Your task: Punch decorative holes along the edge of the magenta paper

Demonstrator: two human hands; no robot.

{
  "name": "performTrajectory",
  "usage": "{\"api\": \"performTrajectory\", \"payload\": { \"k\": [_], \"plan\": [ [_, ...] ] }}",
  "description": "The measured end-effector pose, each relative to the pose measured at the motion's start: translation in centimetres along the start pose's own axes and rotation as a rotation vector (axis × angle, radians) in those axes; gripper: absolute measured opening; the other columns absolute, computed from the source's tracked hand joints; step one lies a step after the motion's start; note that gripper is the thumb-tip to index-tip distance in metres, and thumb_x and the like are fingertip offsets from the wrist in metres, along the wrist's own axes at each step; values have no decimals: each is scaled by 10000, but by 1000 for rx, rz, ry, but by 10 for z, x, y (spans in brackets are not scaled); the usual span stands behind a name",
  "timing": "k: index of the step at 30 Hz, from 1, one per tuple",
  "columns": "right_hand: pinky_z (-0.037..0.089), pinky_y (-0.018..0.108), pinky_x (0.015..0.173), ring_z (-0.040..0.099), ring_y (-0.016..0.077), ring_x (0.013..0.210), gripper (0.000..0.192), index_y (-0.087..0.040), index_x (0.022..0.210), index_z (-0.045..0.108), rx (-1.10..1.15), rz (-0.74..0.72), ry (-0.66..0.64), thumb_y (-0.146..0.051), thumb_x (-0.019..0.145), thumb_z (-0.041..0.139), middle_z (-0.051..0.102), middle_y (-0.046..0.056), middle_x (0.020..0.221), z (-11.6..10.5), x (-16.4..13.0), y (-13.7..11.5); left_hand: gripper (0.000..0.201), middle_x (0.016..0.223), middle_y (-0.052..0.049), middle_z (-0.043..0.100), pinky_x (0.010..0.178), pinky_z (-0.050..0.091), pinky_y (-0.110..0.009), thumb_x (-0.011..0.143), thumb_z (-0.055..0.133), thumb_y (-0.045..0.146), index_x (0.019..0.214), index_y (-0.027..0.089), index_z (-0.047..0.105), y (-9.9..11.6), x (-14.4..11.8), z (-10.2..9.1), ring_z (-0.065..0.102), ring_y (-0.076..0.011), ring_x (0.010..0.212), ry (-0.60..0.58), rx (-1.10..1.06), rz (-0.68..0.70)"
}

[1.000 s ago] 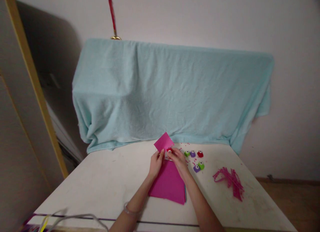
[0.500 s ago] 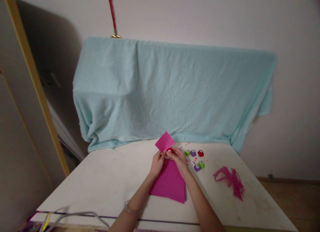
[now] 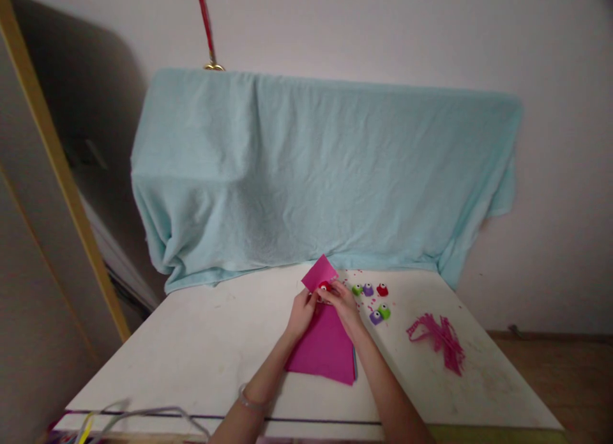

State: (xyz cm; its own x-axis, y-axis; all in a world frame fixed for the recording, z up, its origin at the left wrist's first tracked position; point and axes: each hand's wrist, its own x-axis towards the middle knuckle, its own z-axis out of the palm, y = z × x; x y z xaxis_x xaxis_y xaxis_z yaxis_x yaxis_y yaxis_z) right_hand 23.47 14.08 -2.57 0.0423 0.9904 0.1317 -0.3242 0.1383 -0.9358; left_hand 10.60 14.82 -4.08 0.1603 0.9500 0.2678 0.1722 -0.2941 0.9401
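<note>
Both hands meet over the middle of the table. A small red craft punch with a round white eye is pinched between them, with a square of pink paper sticking out behind it. My left hand is closed on the paper's near left side beside the punch. My right hand is closed around the punch from the right, its thumb near the eye. The fingers hide the paper's near edge. Below the hands lies a stack of pink paper sheets.
Green, purple and red eyed punches stand right of my hands among pink paper bits. Farther right lies a tangle of cut pink paper strips. A light blue cloth hangs behind the table. Grey cables cross the front left edge.
The pink square has turned slightly and moved a little to the right with the punch. Both hands keep their grip, and the whole view has shifted slightly.
</note>
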Motion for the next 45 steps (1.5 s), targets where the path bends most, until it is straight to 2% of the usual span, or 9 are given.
{"api": "performTrajectory", "payload": {
  "k": [7,18,21,27,35,45],
  "plan": [
    [496,256,686,605,147,748,249,-178,857,658,-21,-7,2,-307,673,764,666,17,843,-1,-1,-1,332,619,11,564,559,369,-238,891,421,428,799,146,572,1,-1,-1,506,-138,549,-22,-8,-8],
    [483,264,647,603,160,716,294,-171,838,668,-23,10,34,-364,644,775,670,26,813,2,-3,-7,350,579,7,560,556,371,-241,888,425,430,739,148,570,5,-2,-1,515,-144,537,8,5,0],
    [477,263,641,599,162,715,296,-165,851,672,-29,7,36,-364,654,768,671,34,815,2,-4,-7,346,636,-10,607,569,392,-244,878,439,430,796,138,606,8,-2,-2,534,-148,560,8,-11,12],
    [476,283,694,603,165,743,289,-161,870,682,42,41,-10,-351,666,761,672,42,846,4,-5,-9,357,821,-61,687,670,447,-262,845,483,425,895,116,656,13,-2,-1,599,-187,732,39,-55,21],
    [452,257,655,590,149,718,265,-163,829,682,53,40,-13,-344,656,769,664,28,819,2,-3,-7,337,690,-21,644,575,410,-229,841,488,414,806,114,639,7,-1,-1,544,-148,605,76,-30,27],
    [447,263,646,584,149,703,270,-163,821,678,78,56,-5,-338,641,776,661,27,800,2,-3,-6,374,713,-37,657,563,426,-231,838,486,458,833,118,643,12,-2,-1,561,-154,600,40,-44,19]
  ]
}}
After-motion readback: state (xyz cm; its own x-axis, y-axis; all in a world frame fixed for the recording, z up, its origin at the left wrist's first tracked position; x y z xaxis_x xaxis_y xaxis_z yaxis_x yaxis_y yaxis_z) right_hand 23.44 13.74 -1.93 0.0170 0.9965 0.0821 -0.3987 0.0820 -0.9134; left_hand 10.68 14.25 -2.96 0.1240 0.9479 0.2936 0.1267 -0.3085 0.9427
